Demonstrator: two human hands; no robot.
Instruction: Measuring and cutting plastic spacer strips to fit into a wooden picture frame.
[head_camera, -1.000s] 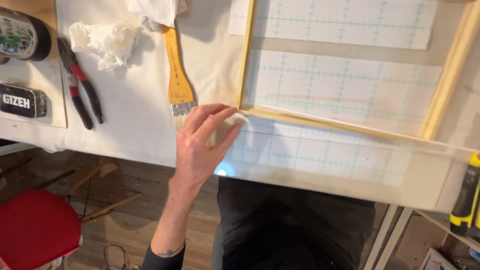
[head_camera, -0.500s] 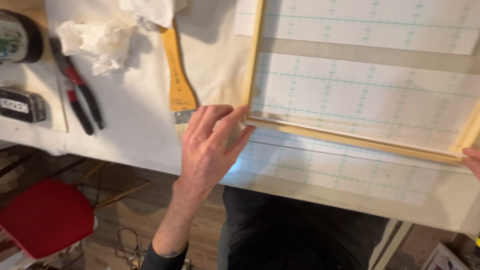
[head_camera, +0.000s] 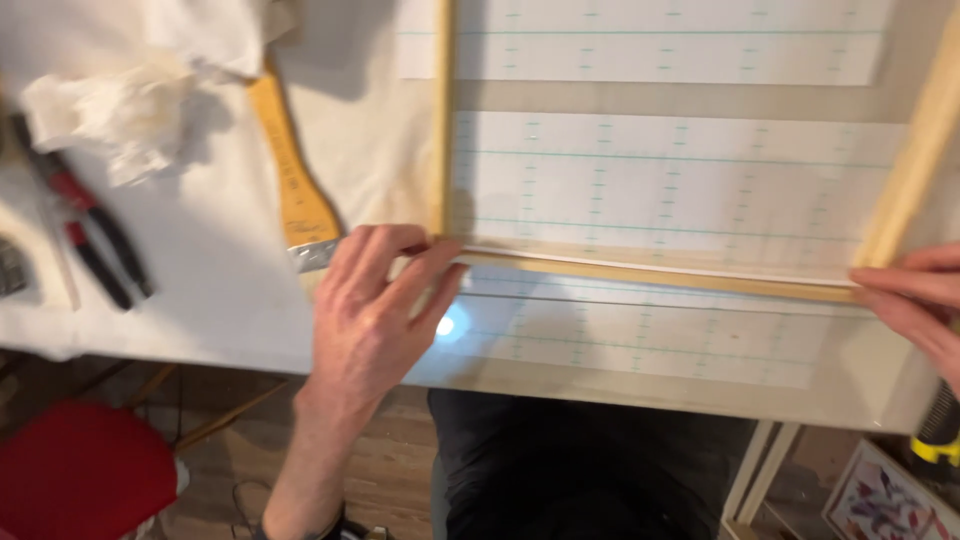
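- Left hand (head_camera: 375, 315), fingers spread, presses the near-left corner of a wooden frame (head_camera: 640, 272) lying on the gridded worktable (head_camera: 640, 350); right hand (head_camera: 915, 300) pinches its near-right corner
- Half a second ago only the right fingertips showed
- Right hand is cut off at the edge; paintbrush (head_camera: 290, 180) bristles are hidden

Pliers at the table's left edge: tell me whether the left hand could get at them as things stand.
Probably yes. The left hand rests on the wooden frame's near corner, and only bare white cloth lies between it and the pliers. The brush sits farther back.
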